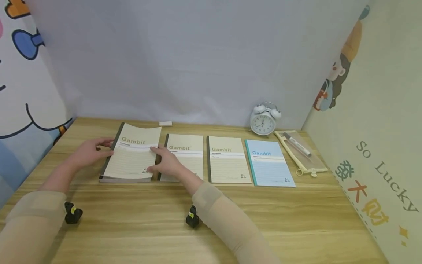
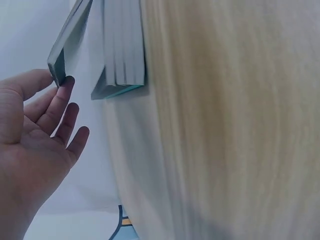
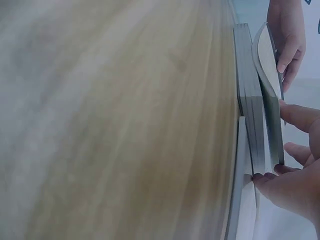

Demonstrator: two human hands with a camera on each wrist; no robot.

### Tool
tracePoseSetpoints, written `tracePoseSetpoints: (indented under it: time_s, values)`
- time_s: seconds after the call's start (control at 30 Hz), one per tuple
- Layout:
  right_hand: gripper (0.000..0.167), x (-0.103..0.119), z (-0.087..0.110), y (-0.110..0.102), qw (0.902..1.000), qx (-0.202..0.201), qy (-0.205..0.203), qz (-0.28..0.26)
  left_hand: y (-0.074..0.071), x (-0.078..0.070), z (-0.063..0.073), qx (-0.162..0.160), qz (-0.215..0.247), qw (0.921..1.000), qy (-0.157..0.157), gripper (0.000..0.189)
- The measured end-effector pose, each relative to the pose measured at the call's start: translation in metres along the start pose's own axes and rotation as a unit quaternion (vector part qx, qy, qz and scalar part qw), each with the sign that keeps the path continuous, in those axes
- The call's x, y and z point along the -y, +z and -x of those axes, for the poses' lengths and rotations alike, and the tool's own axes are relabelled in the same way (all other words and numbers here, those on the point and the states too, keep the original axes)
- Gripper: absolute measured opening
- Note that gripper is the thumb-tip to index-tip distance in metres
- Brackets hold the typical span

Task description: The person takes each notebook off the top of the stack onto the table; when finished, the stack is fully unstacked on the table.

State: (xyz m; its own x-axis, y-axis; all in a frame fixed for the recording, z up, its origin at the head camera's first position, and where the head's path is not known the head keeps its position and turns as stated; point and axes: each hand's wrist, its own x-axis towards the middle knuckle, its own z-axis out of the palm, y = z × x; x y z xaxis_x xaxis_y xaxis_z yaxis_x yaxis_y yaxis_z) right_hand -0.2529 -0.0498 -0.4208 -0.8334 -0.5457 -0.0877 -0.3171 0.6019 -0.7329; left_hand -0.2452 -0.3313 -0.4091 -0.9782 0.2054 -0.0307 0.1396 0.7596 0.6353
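Note:
A cream Gambit notebook (image 1: 133,152) with a black spine lies at the top of a stack of notebooks (image 3: 250,100) on the left. It is lifted off the pages beneath, its cover bowed. At the spine, my left hand (image 1: 89,152) pinches it between thumb and fingertips; the left wrist view shows that raised notebook (image 2: 70,42) apart from the stack. My right hand (image 1: 168,161) holds its right edge, with digits on the cover and others lower by the stack. Part of a second cream notebook (image 1: 185,154) is hidden behind the right hand.
To the right lie another cream notebook (image 1: 228,161) and a blue notebook (image 1: 270,163). Behind them stands a white alarm clock (image 1: 263,121). A zip pouch (image 1: 306,161) with a marker (image 1: 296,143) is at far right. A white eraser-like block (image 1: 165,124) sits by the back wall.

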Motion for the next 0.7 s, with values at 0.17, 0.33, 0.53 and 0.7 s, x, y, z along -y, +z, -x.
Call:
tracePoseSetpoints:
  time_s: [0.17, 0.33, 0.53, 0.7]
  values:
    - [0.072, -0.001, 0.002, -0.007, 0.9990, -0.025, -0.014, -0.035, -0.007, -0.009, 0.002, -0.007, -0.003, 1.0000, 0.003, 0.060]
    - [0.070, 0.001, 0.008, -0.015, 0.9929, -0.051, -0.030, -0.103, -0.012, -0.015, 0.006, -0.012, 0.012, 0.9999, 0.000, 0.065]
    - [0.064, 0.009, 0.019, -0.026, 0.9860, -0.082, -0.033, -0.141, -0.017, -0.022, 0.011, -0.011, 0.001, 0.9993, 0.035, 0.070]
    - [0.065, 0.009, 0.025, -0.034, 0.9836, -0.076, -0.027, -0.162, -0.018, -0.031, 0.019, -0.007, 0.002, 0.9985, 0.055, 0.069]
